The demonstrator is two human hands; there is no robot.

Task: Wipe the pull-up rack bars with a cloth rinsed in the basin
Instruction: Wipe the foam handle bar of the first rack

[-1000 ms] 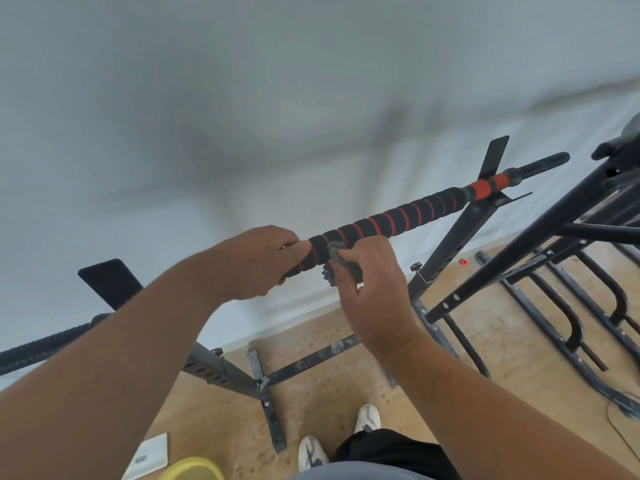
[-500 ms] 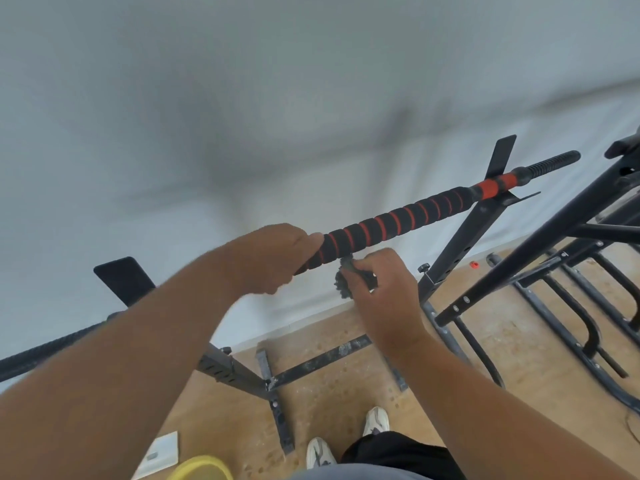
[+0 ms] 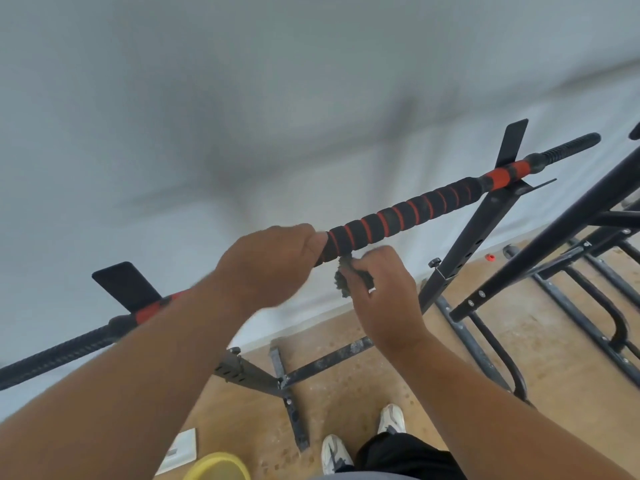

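Your right hand, pinching the cloth, has dropped just under the bar your left hand grips, so wiping is paused.

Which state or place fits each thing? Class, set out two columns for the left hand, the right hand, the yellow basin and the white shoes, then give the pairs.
1 left hand
2 right hand
3 yellow basin
4 white shoes

A on the wooden floor below the rack
B pinches the dark cloth under the bar
C at the bottom edge
D grips the padded bar

1-D, 2-B, 3-C, 4-A
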